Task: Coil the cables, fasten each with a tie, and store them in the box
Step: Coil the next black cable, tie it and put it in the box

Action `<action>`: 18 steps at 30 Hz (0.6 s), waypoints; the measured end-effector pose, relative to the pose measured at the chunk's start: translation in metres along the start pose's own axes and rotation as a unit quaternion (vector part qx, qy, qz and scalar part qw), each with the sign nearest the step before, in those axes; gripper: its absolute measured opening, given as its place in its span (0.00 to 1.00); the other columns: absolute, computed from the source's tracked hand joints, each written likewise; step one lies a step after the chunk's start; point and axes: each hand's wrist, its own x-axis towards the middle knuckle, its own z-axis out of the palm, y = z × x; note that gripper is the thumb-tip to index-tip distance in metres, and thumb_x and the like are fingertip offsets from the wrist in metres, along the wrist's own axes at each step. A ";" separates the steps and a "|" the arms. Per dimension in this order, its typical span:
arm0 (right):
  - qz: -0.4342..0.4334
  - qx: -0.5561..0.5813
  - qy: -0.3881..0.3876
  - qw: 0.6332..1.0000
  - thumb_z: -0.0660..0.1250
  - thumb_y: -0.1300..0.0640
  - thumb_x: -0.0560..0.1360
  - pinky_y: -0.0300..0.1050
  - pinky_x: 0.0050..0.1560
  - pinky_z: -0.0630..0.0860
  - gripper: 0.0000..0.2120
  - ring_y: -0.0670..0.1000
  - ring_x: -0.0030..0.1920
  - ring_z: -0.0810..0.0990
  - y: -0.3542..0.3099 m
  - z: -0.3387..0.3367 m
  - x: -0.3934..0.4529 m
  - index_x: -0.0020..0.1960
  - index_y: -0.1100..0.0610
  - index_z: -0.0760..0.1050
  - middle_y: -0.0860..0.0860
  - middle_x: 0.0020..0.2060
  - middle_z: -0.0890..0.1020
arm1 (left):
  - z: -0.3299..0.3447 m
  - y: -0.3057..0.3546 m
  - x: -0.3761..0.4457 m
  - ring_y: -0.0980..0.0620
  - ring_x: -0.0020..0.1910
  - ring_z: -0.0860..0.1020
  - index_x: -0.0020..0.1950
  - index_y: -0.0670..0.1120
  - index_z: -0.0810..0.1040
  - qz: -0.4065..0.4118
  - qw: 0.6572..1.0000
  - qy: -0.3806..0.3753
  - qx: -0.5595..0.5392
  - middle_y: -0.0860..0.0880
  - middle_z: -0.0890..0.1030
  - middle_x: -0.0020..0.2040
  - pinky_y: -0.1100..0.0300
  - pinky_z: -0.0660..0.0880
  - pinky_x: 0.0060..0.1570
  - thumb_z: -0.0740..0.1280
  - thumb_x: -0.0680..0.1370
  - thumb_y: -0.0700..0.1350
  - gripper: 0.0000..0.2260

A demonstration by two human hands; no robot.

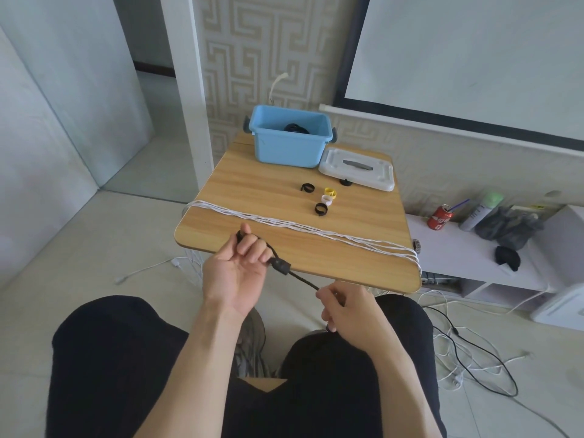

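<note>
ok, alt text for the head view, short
A seated person's left hand and right hand grip a black cable with a ferrite lump before a small wooden table. On it lie a long looped white cable, rolled ties, a white lid and an open blue plastic box.

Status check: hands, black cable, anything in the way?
Left hand and right hand each grip the black cable, uncoiled. Blue box open, lid off. White cable stretched across table, between hands and box.
</note>
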 end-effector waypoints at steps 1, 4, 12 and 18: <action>0.012 0.004 -0.013 1.000 0.60 0.48 0.83 0.39 0.39 0.78 0.12 0.50 0.37 0.84 0.001 0.000 0.000 0.49 0.50 0.80 0.49 0.34 0.85 | -0.002 0.002 0.002 0.54 0.30 0.63 0.50 0.44 0.74 0.014 1.000 0.009 -0.007 0.53 0.64 0.34 0.61 0.65 0.37 0.52 0.85 0.42 0.13; 0.032 -0.024 -0.036 0.999 0.59 0.46 0.83 0.47 0.43 0.79 0.14 0.50 0.34 0.82 0.003 0.001 0.000 0.47 0.51 0.79 0.50 0.30 0.84 | -0.006 0.002 0.008 0.53 0.30 0.66 0.48 0.46 0.71 0.071 0.994 0.050 0.069 0.52 0.68 0.34 0.58 0.66 0.41 0.50 0.86 0.40 0.13; -0.194 0.065 -0.030 0.978 0.72 0.54 0.77 0.36 0.39 0.73 0.05 0.44 0.37 0.78 -0.030 -0.002 -0.017 0.48 0.45 0.86 0.43 0.38 0.83 | -0.011 -0.017 0.003 0.53 0.34 0.74 0.44 0.42 0.74 0.124 0.738 -0.014 0.663 0.48 0.76 0.35 0.59 0.72 0.39 0.55 0.85 0.40 0.13; -0.128 0.170 0.201 0.956 0.81 0.56 0.68 0.38 0.35 0.75 0.09 0.47 0.33 0.77 -0.021 -0.005 -0.010 0.41 0.45 0.84 0.43 0.33 0.83 | -0.005 -0.015 -0.010 0.51 0.26 0.62 0.47 0.39 0.77 -0.213 0.775 -0.145 0.577 0.47 0.69 0.27 0.58 0.61 0.28 0.54 0.86 0.41 0.15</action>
